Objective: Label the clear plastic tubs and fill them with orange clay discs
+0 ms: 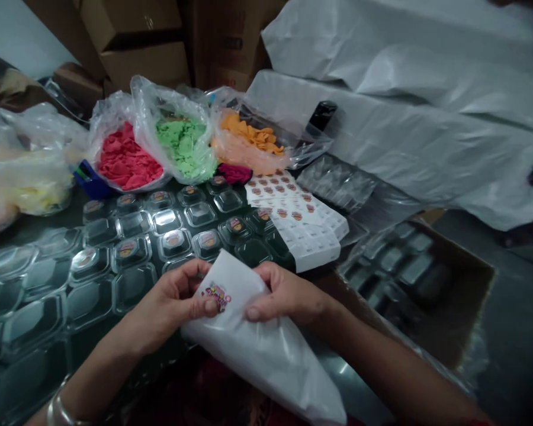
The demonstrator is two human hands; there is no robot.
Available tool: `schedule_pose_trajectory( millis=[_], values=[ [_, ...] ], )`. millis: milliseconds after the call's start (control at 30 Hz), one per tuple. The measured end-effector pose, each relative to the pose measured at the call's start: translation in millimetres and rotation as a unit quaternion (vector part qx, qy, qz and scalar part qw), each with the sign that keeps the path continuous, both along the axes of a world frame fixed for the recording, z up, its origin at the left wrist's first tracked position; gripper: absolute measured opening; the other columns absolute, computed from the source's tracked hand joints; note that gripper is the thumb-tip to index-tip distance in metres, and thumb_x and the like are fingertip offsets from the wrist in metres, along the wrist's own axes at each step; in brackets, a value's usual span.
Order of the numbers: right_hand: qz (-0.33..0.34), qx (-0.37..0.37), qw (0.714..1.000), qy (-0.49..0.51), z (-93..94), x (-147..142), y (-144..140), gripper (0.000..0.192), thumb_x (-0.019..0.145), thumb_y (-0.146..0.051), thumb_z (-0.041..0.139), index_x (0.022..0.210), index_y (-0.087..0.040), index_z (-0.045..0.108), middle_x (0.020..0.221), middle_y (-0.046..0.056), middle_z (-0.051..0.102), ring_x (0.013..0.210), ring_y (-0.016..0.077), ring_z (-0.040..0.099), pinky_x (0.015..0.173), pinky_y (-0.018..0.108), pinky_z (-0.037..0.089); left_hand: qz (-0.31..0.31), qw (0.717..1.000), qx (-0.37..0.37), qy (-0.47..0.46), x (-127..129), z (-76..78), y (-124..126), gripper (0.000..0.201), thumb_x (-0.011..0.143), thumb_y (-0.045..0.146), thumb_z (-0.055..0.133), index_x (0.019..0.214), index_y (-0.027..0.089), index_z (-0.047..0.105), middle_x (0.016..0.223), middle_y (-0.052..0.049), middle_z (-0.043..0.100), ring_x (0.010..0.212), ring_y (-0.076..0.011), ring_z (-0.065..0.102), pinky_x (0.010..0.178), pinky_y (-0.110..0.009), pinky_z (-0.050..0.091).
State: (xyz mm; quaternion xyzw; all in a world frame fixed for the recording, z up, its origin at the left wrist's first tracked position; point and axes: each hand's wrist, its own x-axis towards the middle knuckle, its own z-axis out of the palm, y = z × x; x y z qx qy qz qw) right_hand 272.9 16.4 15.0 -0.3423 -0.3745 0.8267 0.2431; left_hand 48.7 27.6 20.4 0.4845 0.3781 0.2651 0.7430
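Observation:
Both hands are on a white packet [266, 349] with a colourful printed logo near its upper left corner. The packet hangs at a slant toward the lower right, its lower part wrinkled like plastic; its contents are hidden. My left hand [177, 302] pinches the left edge, thumb over the logo. Closed on the opposite edge is my right hand [288, 296], its thumb lying on the front face. Just beyond the hands are clear plastic lids [135, 284] in rows, several with round logo stickers. Sheets of stickers [293, 207] lie on a white stack [315, 251].
Clear bags hold pink pieces [128, 160], green pieces [182, 148] and orange pieces [251, 133] along the back. A blue holder [91, 180] stands by the pink bag. At the right is an open carton [466, 302] with clear containers. Cardboard boxes [144, 65] rise behind.

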Motion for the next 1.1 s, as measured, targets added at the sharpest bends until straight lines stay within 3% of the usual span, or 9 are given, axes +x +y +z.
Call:
schedule_pose_trajectory(
  millis=[100, 167, 267, 400, 533, 667, 767, 967, 1100],
  values=[
    [-0.041, -0.013, 0.999, -0.016, 1.9, 0.1, -1.6, 0.044, 0.056, -0.035, 0.086, 0.088, -0.008, 0.072, 0.076, 0.005, 0.069, 0.061, 0.0125, 0.063, 0.057, 0.020, 0.051, 0.134, 0.958, 0.221, 0.122, -3.3, 3.2, -7.2, 0.018, 0.080, 0.029, 0.067, 0.094, 0.022, 0.059, 0.082, 0.000, 0.066, 0.073, -0.0138, 0.062, 0.062, -0.023, 0.049],
    [-0.044, 0.006, 0.998, -0.045, 6.6, -0.2, -0.8, 0.041, 0.060, -0.037, 0.083, 0.087, -0.008, 0.071, 0.076, 0.005, 0.068, 0.061, 0.0124, 0.061, 0.056, 0.020, 0.049, 0.179, 0.864, 0.424, 0.204, -1.7, 10.5, -13.8, 0.008, 0.084, 0.021, 0.062, 0.092, 0.022, 0.060, 0.083, 0.001, 0.063, 0.075, -0.0127, 0.060, 0.066, -0.022, 0.048],
    [-0.035, 0.080, 0.992, -0.094, 15.4, -3.0, -0.1, 0.030, 0.069, -0.036, 0.074, 0.078, -0.009, 0.066, 0.065, 0.000, 0.058, 0.054, 0.0084, 0.050, 0.050, 0.018, 0.040, 0.113, 0.749, 0.602, 0.253, 6.6, 19.8, -19.1, 0.008, 0.086, 0.018, 0.060, 0.094, 0.019, 0.061, 0.080, 0.000, 0.064, 0.073, -0.0135, 0.058, 0.065, -0.025, 0.047],
    [0.011, 0.207, 0.968, -0.143, 28.3, -8.5, -1.3, 0.020, 0.076, -0.028, 0.058, 0.064, -0.014, 0.050, 0.057, -0.005, 0.038, 0.051, 0.0063, 0.032, 0.044, 0.018, 0.025, 0.077, 0.709, 0.642, 0.280, 16.4, 20.7, -14.7, 0.005, 0.087, 0.019, 0.059, 0.091, 0.017, 0.061, 0.073, -0.001, 0.063, 0.066, -0.0148, 0.055, 0.062, -0.028, 0.046],
    [0.054, 0.309, 0.930, -0.191, 38.7, -12.2, -1.0, 0.015, 0.078, -0.019, 0.048, 0.063, -0.016, 0.044, 0.062, -0.004, 0.037, 0.056, 0.0082, 0.033, 0.049, 0.020, 0.027, 0.060, 0.691, 0.666, 0.275, 19.3, 20.6, -12.4, 0.007, 0.088, 0.013, 0.054, 0.090, 0.015, 0.061, 0.069, -0.001, 0.062, 0.062, -0.0149, 0.055, 0.061, -0.029, 0.046],
    [0.028, 0.283, 0.939, -0.192, 44.6, -14.6, 0.6, 0.014, 0.077, -0.022, 0.049, 0.065, -0.015, 0.047, 0.062, -0.003, 0.040, 0.057, 0.0084, 0.035, 0.047, 0.019, 0.029, 0.072, 0.639, 0.701, 0.307, 24.1, 23.8, -12.0, 0.013, 0.088, 0.008, 0.050, 0.082, 0.013, 0.060, 0.064, -0.002, 0.061, 0.059, -0.0155, 0.055, 0.060, -0.031, 0.045],
    [0.004, 0.225, 0.960, -0.167, 44.2, -13.8, 0.2, 0.017, 0.074, -0.028, 0.054, 0.065, -0.014, 0.049, 0.059, -0.004, 0.040, 0.053, 0.0076, 0.034, 0.045, 0.018, 0.028, 0.109, 0.652, 0.690, 0.295, 24.8, 25.8, -7.0, 0.011, 0.084, 0.008, 0.053, 0.079, 0.015, 0.060, 0.065, 0.000, 0.062, 0.060, -0.0147, 0.056, 0.061, -0.030, 0.046],
    [-0.032, 0.174, 0.973, -0.147, 32.7, -9.1, -4.7, 0.024, 0.070, -0.036, 0.062, 0.069, -0.013, 0.055, 0.058, -0.002, 0.047, 0.051, 0.0085, 0.039, 0.046, 0.019, 0.031, 0.095, 0.807, 0.531, 0.241, 12.5, 26.9, 0.1, 0.013, 0.085, 0.009, 0.052, 0.080, 0.019, 0.059, 0.070, 0.004, 0.064, 0.063, -0.0088, 0.060, 0.058, -0.019, 0.047],
    [-0.027, 0.201, 0.969, -0.144, 32.1, -14.5, -9.7, 0.022, 0.072, -0.035, 0.060, 0.068, -0.014, 0.053, 0.058, -0.004, 0.042, 0.050, 0.0071, 0.035, 0.045, 0.019, 0.027, 0.081, 0.747, 0.607, 0.260, 10.2, 21.7, -10.1, 0.005, 0.085, 0.017, 0.060, 0.090, 0.019, 0.061, 0.075, 0.002, 0.065, 0.069, -0.0135, 0.059, 0.065, -0.026, 0.048]
  ],
)
